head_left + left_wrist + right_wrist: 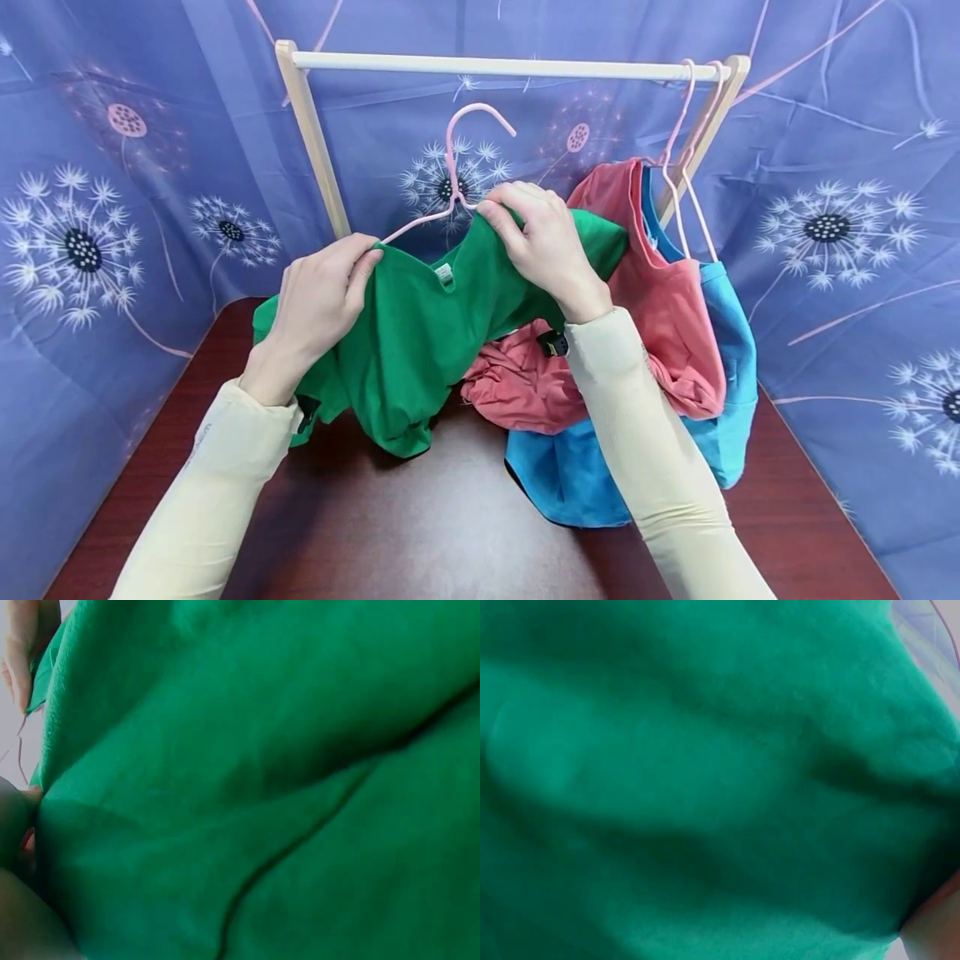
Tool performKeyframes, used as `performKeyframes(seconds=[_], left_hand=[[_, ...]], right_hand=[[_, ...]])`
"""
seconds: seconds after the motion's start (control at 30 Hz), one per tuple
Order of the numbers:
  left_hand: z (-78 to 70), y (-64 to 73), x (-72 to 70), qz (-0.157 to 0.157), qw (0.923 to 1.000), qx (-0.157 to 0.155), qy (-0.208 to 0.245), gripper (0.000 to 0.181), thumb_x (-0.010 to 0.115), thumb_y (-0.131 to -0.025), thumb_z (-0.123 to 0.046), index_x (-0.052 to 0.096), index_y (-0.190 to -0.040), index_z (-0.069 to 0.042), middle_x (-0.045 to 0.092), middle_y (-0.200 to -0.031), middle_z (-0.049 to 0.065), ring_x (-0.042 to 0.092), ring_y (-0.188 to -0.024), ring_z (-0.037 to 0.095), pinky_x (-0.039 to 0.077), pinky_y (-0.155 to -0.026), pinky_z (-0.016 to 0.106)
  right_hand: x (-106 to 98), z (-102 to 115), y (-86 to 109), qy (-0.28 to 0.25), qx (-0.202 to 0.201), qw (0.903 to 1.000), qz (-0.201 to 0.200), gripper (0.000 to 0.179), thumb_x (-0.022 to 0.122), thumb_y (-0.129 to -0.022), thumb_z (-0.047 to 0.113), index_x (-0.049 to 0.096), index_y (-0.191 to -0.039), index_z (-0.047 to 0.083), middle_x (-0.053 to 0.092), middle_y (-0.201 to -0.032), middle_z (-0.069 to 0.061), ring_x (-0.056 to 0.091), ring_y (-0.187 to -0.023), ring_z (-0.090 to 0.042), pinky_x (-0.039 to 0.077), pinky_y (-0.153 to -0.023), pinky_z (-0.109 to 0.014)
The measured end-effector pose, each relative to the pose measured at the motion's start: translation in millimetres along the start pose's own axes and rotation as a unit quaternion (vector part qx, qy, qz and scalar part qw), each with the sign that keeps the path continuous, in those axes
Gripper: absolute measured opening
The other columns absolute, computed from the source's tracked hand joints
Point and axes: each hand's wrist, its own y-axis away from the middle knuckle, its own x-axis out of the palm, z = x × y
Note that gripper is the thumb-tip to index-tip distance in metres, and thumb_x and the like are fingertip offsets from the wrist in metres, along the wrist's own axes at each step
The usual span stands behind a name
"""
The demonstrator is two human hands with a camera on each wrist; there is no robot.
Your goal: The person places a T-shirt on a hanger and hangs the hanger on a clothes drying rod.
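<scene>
A green T-shirt [420, 333] hangs in front of me on a pink clothes hanger [452, 158], whose hook stands up above the neckline, apart from the rack's rail. My left hand [318, 300] pinches the shirt and hanger at the left shoulder, thumb toward me. Across the neckline, my right hand [536, 237] grips the cloth at the other shoulder, where the hanger arm goes under it. Green cloth [262, 750] fills most of the left wrist view, with the right hand [21, 652] at its top left corner. The right wrist view shows mostly green cloth [705, 750] too.
Behind stands a rack with a white rail [487, 65] and wooden posts. At its right end, a coral shirt [660, 308] and a blue shirt [731, 350] hang on pink hangers, their lower parts spread on the dark red-brown table [420, 533]. A blue dandelion-patterned curtain [150, 208] surrounds the table.
</scene>
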Motion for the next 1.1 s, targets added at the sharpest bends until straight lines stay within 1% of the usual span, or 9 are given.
performKeyframes(seconds=[0.13,0.23,0.37,0.47,0.6,0.7,0.83,0.93,1.1], left_hand=[[-4.8,-6.0,2.1,0.001,1.0,-0.003,0.002,0.022,0.05,-0.104,-0.024,0.068,-0.102,-0.012,0.063,-0.083,0.001,0.05,-0.053,0.018,0.036,-0.048,0.036],[-8.2,-10.0,3.9,-0.002,1.0,-0.007,0.004,0.022,0.05,-0.104,-0.025,0.068,-0.102,-0.012,0.064,-0.084,0.001,0.052,-0.055,0.02,0.037,-0.048,0.037],[-12.4,-14.6,7.6,-0.001,0.9999,-0.011,0.012,0.025,0.048,-0.104,-0.028,0.068,-0.105,-0.013,0.067,-0.09,0.001,0.058,-0.061,0.023,0.041,-0.051,0.04],[-14.3,-16.2,9.2,-0.004,0.9998,-0.012,0.016,0.026,0.048,-0.104,-0.029,0.069,-0.105,-0.014,0.068,-0.094,0.001,0.061,-0.065,0.024,0.043,-0.052,0.041],[-14.7,-16.2,7.0,-0.011,0.9997,-0.009,0.018,0.023,0.05,-0.103,-0.027,0.07,-0.105,-0.014,0.068,-0.091,0.001,0.06,-0.063,0.023,0.042,-0.051,0.04],[-13.8,-16.3,4.5,-0.014,0.9997,-0.003,0.02,0.022,0.051,-0.103,-0.025,0.07,-0.105,-0.013,0.067,-0.087,0.001,0.058,-0.061,0.022,0.04,-0.049,0.038],[-9.6,-16.9,3.1,-0.014,0.9996,-0.004,0.026,0.022,0.052,-0.103,-0.025,0.07,-0.105,-0.013,0.067,-0.087,0.002,0.058,-0.062,0.021,0.041,-0.052,0.039],[-4.4,-15.9,2.9,-0.013,0.9994,-0.013,0.028,0.022,0.053,-0.103,-0.024,0.071,-0.107,-0.013,0.068,-0.091,0.002,0.059,-0.064,0.021,0.042,-0.055,0.039],[4.3,-14.9,-1.3,-0.019,0.9995,-0.015,0.019,0.023,0.053,-0.103,-0.025,0.071,-0.109,-0.013,0.068,-0.092,0.003,0.057,-0.061,0.02,0.039,-0.052,0.038]], right_hand=[[3.1,2.4,-0.5,0.004,0.0,1.0,0.002,0.017,0.061,-0.098,0.018,0.071,-0.094,0.005,0.065,-0.086,-0.006,0.06,-0.084,-0.021,0.044,-0.081,-0.04],[6.0,4.2,-1.0,-0.005,-0.002,1.0,0.003,0.017,0.061,-0.098,0.019,0.071,-0.094,0.005,0.065,-0.086,-0.005,0.06,-0.084,-0.02,0.045,-0.081,-0.038],[10.0,5.7,-0.8,-0.006,-0.012,0.9999,0.006,0.017,0.061,-0.098,0.018,0.071,-0.093,0.005,0.066,-0.086,-0.005,0.061,-0.084,-0.02,0.046,-0.082,-0.037],[10.6,5.9,-0.9,-0.007,-0.019,0.9998,0.006,0.017,0.062,-0.098,0.017,0.071,-0.092,0.004,0.067,-0.086,-0.005,0.061,-0.084,-0.02,0.046,-0.081,-0.037],[8.3,4.9,-1.2,-0.019,-0.022,0.9994,0.019,0.016,0.062,-0.098,0.016,0.071,-0.094,0.004,0.067,-0.089,-0.005,0.062,-0.086,-0.019,0.047,-0.082,-0.036],[5.7,2.1,0.9,-0.02,-0.023,0.9992,0.024,0.016,0.062,-0.097,0.016,0.072,-0.096,0.004,0.068,-0.092,-0.006,0.063,-0.088,-0.019,0.047,-0.084,-0.035],[4.5,-4.2,4.8,-0.012,-0.012,0.9996,0.024,0.017,0.062,-0.098,0.016,0.072,-0.097,0.003,0.068,-0.093,-0.007,0.063,-0.088,-0.02,0.047,-0.085,-0.035],[5.4,-9.8,7.3,-0.002,0.005,0.9994,0.034,0.019,0.06,-0.099,0.019,0.072,-0.097,0.004,0.068,-0.092,-0.007,0.063,-0.087,-0.02,0.047,-0.085,-0.035],[3.0,-18.4,12.2,0.015,0.027,0.9986,0.043,0.02,0.06,-0.099,0.021,0.072,-0.097,0.005,0.068,-0.093,-0.007,0.063,-0.089,-0.021,0.047,-0.085,-0.036]])
